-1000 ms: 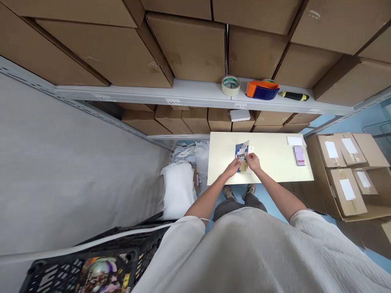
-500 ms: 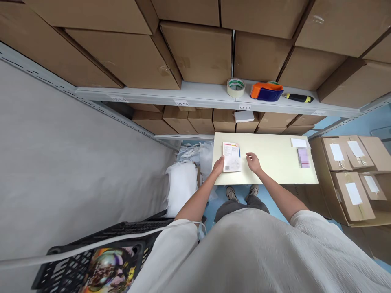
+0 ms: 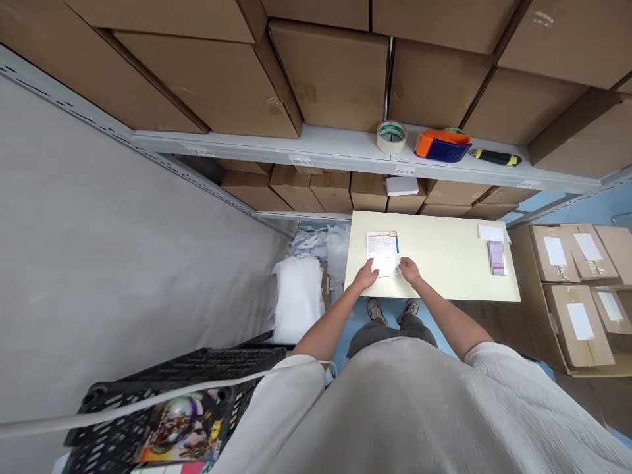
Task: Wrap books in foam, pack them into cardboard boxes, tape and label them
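A paperback book (image 3: 382,245) lies flat on a cream board (image 3: 444,257), its back cover up, with a white sheet or label (image 3: 386,266) over the near part. My left hand (image 3: 367,275) is on the book's near left corner. My right hand (image 3: 409,270) touches its near right corner. Both sets of fingers sit close to the white patch, and the hands hide little of the cover.
Above the board, a shelf (image 3: 326,146) holds a tape roll (image 3: 392,137), an orange-and-blue tape dispenser (image 3: 443,145) and a utility knife (image 3: 495,158). A blurred pink stack (image 3: 498,257) lies on the board. Open cardboard boxes (image 3: 567,296) stand right; a black crate (image 3: 162,408) sits lower left.
The book has turned from front cover up and lifted to back cover up and flat on the board. My right hand has come in against the book.
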A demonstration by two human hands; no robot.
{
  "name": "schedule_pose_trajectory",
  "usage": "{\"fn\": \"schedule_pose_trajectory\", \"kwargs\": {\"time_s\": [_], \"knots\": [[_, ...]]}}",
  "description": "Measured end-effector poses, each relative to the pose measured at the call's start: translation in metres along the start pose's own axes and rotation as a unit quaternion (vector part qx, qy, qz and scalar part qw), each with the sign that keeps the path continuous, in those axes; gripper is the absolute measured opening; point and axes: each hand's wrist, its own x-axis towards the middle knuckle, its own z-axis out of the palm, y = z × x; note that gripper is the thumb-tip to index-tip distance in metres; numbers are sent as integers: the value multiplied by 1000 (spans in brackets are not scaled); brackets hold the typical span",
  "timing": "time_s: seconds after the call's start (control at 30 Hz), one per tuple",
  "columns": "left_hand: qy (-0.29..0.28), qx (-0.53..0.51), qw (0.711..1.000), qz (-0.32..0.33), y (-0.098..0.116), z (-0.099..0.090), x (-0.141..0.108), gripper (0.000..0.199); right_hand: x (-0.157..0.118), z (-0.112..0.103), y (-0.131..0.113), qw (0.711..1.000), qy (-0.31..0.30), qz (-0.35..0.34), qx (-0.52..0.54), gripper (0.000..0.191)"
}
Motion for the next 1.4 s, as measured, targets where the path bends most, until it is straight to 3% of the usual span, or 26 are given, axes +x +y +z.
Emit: {"fn": "schedule_pose_trajectory", "kwargs": {"time_s": [0.17,0.3,0.47,0.63,0.73,0.8,0.93,1.03,1.1,1.2,1.3,1.4], "knots": [[-4,39,999,-1,-6,1,-5,81,0,7,-7,996,24,77,43,46],[0,32,999,-2,-7,3,-5,80,-2,14,-16,995,13,83,55,31],[-20,-123,992,23,9,12,4,70,-5,5,-35,995,56,33,81,22],[-45,-313,948,47,36,11,12,70,-17,2,-57,989,100,-44,103,25],[-40,-384,921,43,42,3,12,70,-27,13,-62,987,43,-123,89,26],[-4,-392,919,41,39,-5,11,71,-31,21,-61,988,-16,-142,59,27],[87,-326,941,38,17,-20,6,67,-33,29,-49,986,-60,-143,-54,22],[115,-222,968,19,-1,-25,3,59,-33,26,-39,971,-72,-159,-161,32],[96,-125,987,31,-9,-23,0,56,-34,22,-34,953,-81,-167,-240,40],[22,27,997,73,-15,-15,-7,55,-38,16,-29,913,-114,-181,-347,45],[-41,157,983,88,-17,-8,-13,62,-40,12,-27,872,-153,-204,-419,47],[-57,234,968,66,-17,-8,-11,72,-38,13,-30,847,-181,-214,-451,56]]}}
